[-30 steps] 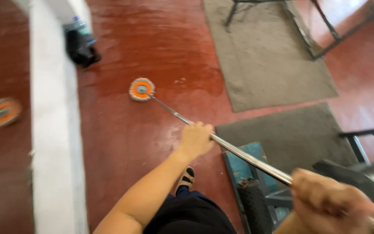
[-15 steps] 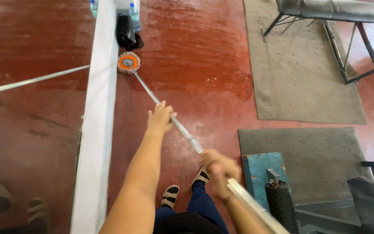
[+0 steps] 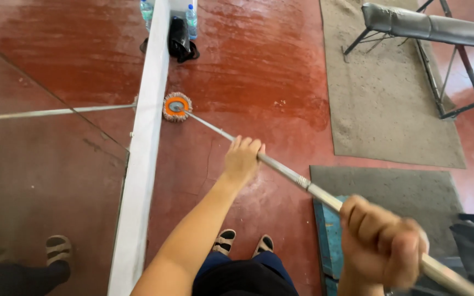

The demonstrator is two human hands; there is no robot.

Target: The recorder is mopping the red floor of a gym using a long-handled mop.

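While both fists clamp mop pole [image 3: 286, 171], left hand [image 3: 242, 160] nearer mop head [image 3: 177, 106] than right hand [image 3: 382, 244].

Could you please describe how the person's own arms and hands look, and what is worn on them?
Both are bare. The left hand wears no glove, ring or watch that I can see, and the left forearm shows no sleeve up to the frame's edge. The right hand is close to the camera and blurred; it also looks ungloved, and its wrist is mostly out of view.

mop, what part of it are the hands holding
Both hold the mop by its metal handle: left hand around mid-shaft, right hand near the upper end.
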